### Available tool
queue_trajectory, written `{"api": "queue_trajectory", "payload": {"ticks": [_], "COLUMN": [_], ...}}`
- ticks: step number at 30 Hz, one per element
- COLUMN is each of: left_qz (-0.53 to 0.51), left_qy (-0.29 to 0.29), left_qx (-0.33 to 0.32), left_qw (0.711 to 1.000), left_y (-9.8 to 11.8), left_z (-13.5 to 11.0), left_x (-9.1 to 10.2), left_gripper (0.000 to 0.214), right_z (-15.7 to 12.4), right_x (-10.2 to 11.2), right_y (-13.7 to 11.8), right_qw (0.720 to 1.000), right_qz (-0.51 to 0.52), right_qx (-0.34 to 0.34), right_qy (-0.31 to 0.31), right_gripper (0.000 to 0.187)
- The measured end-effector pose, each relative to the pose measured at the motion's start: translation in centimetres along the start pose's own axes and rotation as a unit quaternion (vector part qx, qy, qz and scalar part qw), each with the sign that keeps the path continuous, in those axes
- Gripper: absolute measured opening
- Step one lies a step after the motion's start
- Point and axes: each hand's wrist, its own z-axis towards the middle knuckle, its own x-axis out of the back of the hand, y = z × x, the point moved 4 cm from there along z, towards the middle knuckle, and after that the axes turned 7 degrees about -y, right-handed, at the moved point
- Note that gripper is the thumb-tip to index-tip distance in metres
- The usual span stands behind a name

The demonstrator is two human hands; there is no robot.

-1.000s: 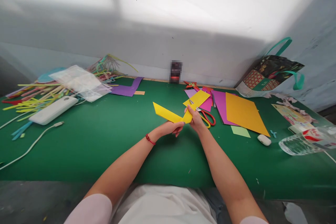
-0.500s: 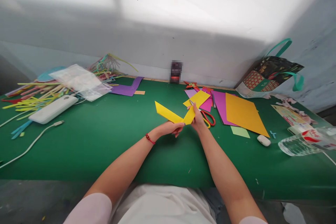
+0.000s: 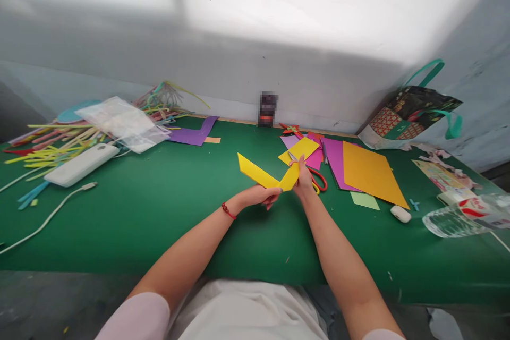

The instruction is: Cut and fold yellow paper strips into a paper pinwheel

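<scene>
Both hands hold a folded yellow paper strip (image 3: 258, 172) just above the green table (image 3: 139, 212). My left hand (image 3: 261, 195) pinches it from below near the bend; a red bead bracelet sits on that wrist. My right hand (image 3: 305, 180) grips the strip's right arm with closed fingers. The strip forms a V, its long arm pointing up and left. Red and yellow scissors (image 3: 316, 178) lie right behind my right hand, partly hidden by it, next to another yellow sheet (image 3: 302, 147).
An orange sheet (image 3: 368, 170) and purple and pink sheets lie to the right. A patterned bag (image 3: 410, 114) leans in the corner, with a plastic bottle (image 3: 458, 218) near the right edge. At left are coloured straws (image 3: 51, 143), a white power bank (image 3: 82, 164) and a cable.
My right hand has slid a little up and right along the strip, flattening its right arm. The left hand has hardly moved.
</scene>
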Motion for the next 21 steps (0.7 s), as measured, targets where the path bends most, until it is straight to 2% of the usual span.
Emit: {"api": "queue_trajectory", "payload": {"ticks": [3, 7, 13, 21], "left_qz": [-0.001, -0.002, 0.001, -0.001], "left_qy": [-0.001, -0.003, -0.014, -0.015], "left_qx": [-0.005, -0.006, -0.006, -0.012], "left_qw": [1.0, 1.0, 1.0, 1.0], "left_y": [-0.2, -0.4, -0.4, -0.2], "left_z": [0.0, 0.1, 0.1, -0.1], "left_x": [0.0, 0.0, -0.1, -0.2], "left_gripper": [0.041, 0.041, 0.04, 0.041], "right_z": [-0.1, -0.1, 0.3, 0.4], "right_x": [-0.1, 0.0, 1.1, 1.0], "right_y": [-0.1, 0.1, 0.4, 0.4], "right_qw": [1.0, 0.999, 0.997, 0.996], "right_qz": [0.013, 0.03, 0.051, 0.066], "right_qx": [-0.005, -0.01, -0.016, -0.029], "right_qy": [0.021, 0.009, 0.059, 0.05], "right_gripper": [0.054, 0.053, 0.055, 0.059]}}
